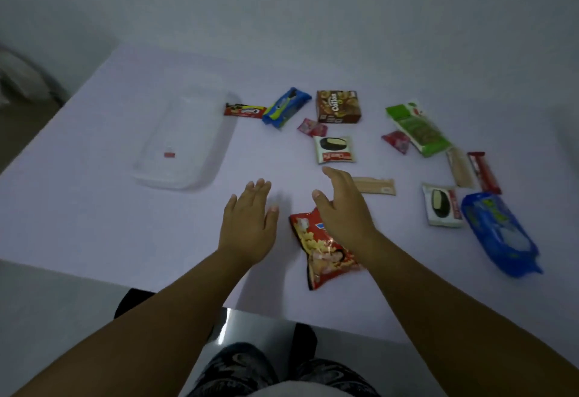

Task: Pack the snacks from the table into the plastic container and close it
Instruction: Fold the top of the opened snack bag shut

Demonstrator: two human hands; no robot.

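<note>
Red foil marks the nearest snack, a crisp bag (322, 249) lying flat at the table's near edge. The person's right hand (341, 205) hovers over the bag's far end, fingers spread and holding nothing; whether it touches the foil cannot be told. The left hand (250, 218), flat and empty with fingers extended, hangs just left of the bag. The task appears to be at its first step, since nothing lies in the clear plastic container (185, 142), which sits left of and beyond the bag. The next move likely calls for closing the right hand on the bag and carrying it leftward to the container. No separate lid can be made out. Beyond and right of the bag lie the other snacks: a tan wafer bar (376, 186), a white pie packet (335, 149), a brown biscuit box (338, 106) and a large blue cookie pack (498, 233). The table (94, 208) is covered in pale lilac; plain grey walls stand behind it in dim light.
</note>
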